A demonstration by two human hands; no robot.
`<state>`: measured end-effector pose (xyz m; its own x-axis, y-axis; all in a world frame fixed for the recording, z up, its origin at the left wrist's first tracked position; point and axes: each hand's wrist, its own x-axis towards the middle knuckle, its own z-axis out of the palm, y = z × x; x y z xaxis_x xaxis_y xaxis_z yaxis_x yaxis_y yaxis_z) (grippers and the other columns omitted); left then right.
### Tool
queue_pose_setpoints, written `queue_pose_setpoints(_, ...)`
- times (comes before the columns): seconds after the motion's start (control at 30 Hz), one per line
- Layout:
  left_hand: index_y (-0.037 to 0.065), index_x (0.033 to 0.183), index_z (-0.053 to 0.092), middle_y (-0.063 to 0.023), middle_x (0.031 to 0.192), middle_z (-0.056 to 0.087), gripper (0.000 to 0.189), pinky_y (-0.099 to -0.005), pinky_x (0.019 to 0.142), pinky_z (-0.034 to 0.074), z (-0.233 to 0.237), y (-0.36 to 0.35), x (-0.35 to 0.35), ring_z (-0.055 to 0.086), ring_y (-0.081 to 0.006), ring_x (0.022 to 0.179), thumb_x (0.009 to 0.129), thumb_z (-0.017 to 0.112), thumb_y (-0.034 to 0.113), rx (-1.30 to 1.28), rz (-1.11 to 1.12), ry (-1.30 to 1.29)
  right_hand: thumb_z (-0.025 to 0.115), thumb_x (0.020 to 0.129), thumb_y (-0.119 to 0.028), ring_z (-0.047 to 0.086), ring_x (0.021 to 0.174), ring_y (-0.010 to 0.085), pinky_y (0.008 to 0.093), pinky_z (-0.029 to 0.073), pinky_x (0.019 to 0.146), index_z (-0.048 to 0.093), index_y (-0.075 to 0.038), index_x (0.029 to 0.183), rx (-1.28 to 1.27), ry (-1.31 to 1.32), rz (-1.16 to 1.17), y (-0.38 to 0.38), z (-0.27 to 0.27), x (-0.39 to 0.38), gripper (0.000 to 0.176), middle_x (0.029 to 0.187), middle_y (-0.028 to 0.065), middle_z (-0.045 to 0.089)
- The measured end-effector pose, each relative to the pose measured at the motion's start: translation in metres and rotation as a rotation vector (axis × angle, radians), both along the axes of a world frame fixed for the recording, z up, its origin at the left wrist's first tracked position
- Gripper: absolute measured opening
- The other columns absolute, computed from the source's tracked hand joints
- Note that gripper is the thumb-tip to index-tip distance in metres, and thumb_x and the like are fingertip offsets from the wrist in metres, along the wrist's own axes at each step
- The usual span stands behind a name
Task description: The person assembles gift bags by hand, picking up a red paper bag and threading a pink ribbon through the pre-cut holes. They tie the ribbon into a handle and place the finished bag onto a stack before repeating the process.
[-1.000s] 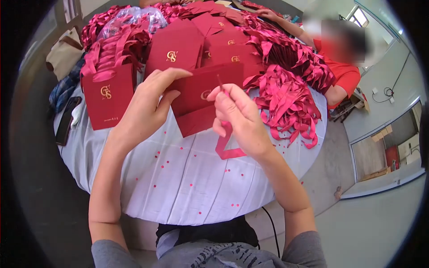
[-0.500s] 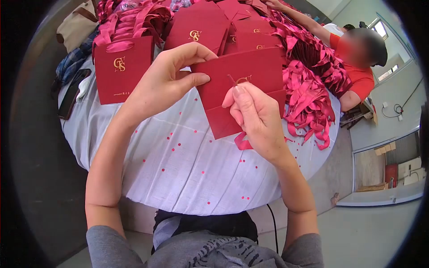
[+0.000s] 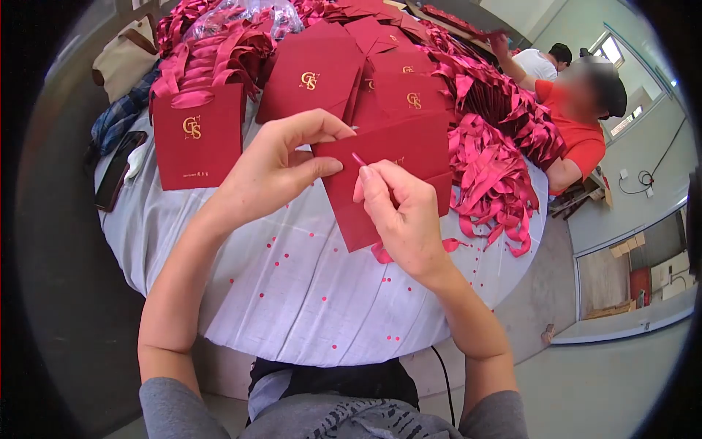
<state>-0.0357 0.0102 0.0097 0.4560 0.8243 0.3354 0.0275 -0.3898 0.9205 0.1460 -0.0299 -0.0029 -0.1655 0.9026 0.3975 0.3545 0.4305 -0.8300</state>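
Note:
A dark red paper gift bag (image 3: 398, 150) with a gold print is tilted in front of me, above the table. My left hand (image 3: 274, 164) pinches its upper left edge between thumb and fingers. In front of the bag, my right hand (image 3: 402, 212) is closed on a pink-red ribbon (image 3: 358, 159), whose short end sticks out past the fingertips toward my left thumb. More ribbon (image 3: 382, 252) hangs below that hand. Part of the gold print is hidden behind my right fingers.
An upright red bag (image 3: 197, 143) with gold letters stands at left. Behind are stacked bags (image 3: 311, 77) and heaps of ribbon handles (image 3: 490, 175). Red dots litter the white tablecloth (image 3: 292, 314). A phone (image 3: 117, 172) lies at the left edge. A person in red (image 3: 574, 121) works at right.
The view has shifted, so the table sits lower in the picture. My right hand has moved slightly left across the bag with the ribbon. My left hand keeps its hold on the bag.

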Motion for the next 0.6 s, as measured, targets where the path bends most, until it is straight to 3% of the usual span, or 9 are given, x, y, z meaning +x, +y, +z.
queue_pose_setpoints(0.23,-0.001,0.109,0.058,-0.0038,0.106,0.06,0.028,-0.028,0.085,0.049,-0.004,-0.0026,0.0039,0.056,-0.0131,0.106,0.082,0.058,-0.007,-0.009,-0.023,-0.037,0.057,0.088,-0.005,0.04,0.045,0.0131,0.0312,0.035,0.044,0.053,0.002,0.073,0.112,0.004,-0.072,-0.0017,-0.0058,-0.003,0.017,0.054,0.0113,0.046)
queue_pose_setpoints(0.6,-0.001,0.109,0.058,-0.0044,0.101,0.062,0.027,-0.0278,0.083,0.05,-0.0014,-0.0059,0.0066,0.057,-0.0118,0.099,0.082,0.059,-0.005,-0.023,0.001,-0.033,0.058,0.087,-0.004,0.036,0.046,0.0101,0.03,0.033,0.042,0.051,0.002,0.071,0.159,0.027,-0.124,-0.003,-0.0056,-0.0043,0.019,0.053,0.0091,0.041)
